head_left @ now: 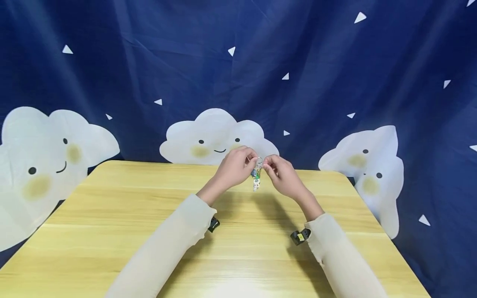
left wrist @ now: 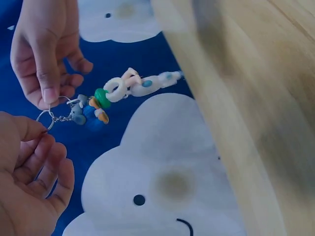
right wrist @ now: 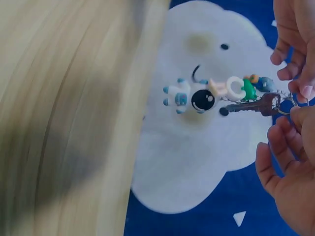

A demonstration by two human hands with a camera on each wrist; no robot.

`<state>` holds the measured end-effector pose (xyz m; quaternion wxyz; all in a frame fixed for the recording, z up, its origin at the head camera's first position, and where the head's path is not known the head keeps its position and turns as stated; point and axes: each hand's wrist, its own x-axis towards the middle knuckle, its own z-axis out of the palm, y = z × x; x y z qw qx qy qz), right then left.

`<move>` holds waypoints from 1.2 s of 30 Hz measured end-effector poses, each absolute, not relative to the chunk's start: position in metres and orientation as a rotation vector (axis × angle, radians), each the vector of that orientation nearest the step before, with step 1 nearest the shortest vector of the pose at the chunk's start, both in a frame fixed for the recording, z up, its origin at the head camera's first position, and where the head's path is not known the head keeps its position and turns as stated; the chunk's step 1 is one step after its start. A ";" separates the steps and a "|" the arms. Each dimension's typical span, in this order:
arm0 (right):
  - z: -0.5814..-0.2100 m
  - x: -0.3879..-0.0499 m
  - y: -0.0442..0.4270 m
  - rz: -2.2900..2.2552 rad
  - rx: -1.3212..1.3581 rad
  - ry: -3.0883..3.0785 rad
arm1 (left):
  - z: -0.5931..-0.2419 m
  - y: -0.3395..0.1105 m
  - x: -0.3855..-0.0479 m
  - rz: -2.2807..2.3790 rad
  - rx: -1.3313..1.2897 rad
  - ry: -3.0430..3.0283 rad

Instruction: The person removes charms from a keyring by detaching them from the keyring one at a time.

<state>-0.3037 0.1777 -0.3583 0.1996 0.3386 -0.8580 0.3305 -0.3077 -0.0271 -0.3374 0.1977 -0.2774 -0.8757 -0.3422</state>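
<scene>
Both hands are raised above the far part of the table, with a bunch of metal rings between them. My left hand (head_left: 235, 167) pinches a key ring (left wrist: 45, 119) between thumb and fingers. Facing it, my right hand (head_left: 285, 176) pinches the rings from the other side. From them dangles a charm keychain (head_left: 256, 182) with a blue-grey figure (left wrist: 78, 112), a green piece (left wrist: 102, 98), a white loop (left wrist: 115, 89) and a small astronaut figure (right wrist: 184, 98). A key (right wrist: 253, 105) hangs beside the charms in the right wrist view. Fingertips partly hide the rings.
A light wooden table (head_left: 149, 231) with rounded far corners lies below the hands. Behind it hangs a dark blue curtain (head_left: 201, 74) printed with smiling white clouds and small triangles. Black bands (head_left: 299, 237) are at the wrists, by the pale sleeves (head_left: 164, 244).
</scene>
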 end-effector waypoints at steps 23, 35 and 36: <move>-0.350 -0.271 0.153 1.051 0.942 -2.307 | -0.350 -0.056 -0.270 -1.346 -0.658 -2.285; -0.341 -0.266 0.152 1.012 0.994 -2.249 | -0.353 -0.059 -0.264 -1.439 -0.660 -2.325; -0.340 -0.266 0.152 1.008 0.996 -2.248 | -0.353 -0.059 -0.264 -1.432 -0.666 -2.329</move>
